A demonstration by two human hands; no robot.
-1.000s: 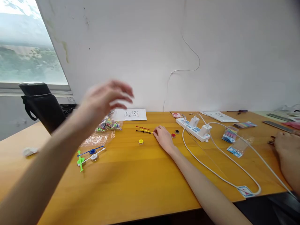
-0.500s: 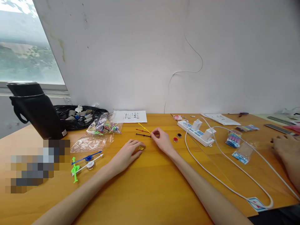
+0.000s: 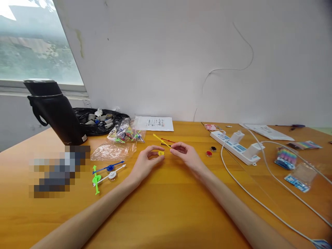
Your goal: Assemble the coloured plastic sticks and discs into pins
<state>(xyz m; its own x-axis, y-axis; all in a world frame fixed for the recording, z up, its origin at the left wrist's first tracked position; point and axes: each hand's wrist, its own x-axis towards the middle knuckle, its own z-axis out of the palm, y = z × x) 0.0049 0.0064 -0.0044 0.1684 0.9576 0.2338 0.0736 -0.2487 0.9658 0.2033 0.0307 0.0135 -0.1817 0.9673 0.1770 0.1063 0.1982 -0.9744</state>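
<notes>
My left hand (image 3: 145,163) pinches a small yellow round spinner base (image 3: 161,153) between thumb and fingertips, low over the table. Opposite it, my right hand (image 3: 188,155) grips one end of a yellow arrow pointer (image 3: 161,140), which slants up to the left. Behind that pointer lie a red arrow pointer (image 3: 168,140) and a black arrow pointer (image 3: 164,144), partly hidden. A red round base (image 3: 209,154) and a black round base (image 3: 213,148) sit right of my right hand. Green (image 3: 96,179), blue (image 3: 110,167) and white (image 3: 112,175) arrow spinners stand together on the left.
At the left are a black bottle (image 3: 55,114) and a black plastic bag (image 3: 77,112) of scraps. Clear bags (image 3: 112,151) and a paper sheet (image 3: 153,123) lie behind. A power strip (image 3: 234,148) with white cables and small packets (image 3: 297,182) occupy the right.
The view has turned left. My left hand has lifted the yellow base into a pinch, and my right hand has brought the yellow pointer away from the other pointers, closer to the base.
</notes>
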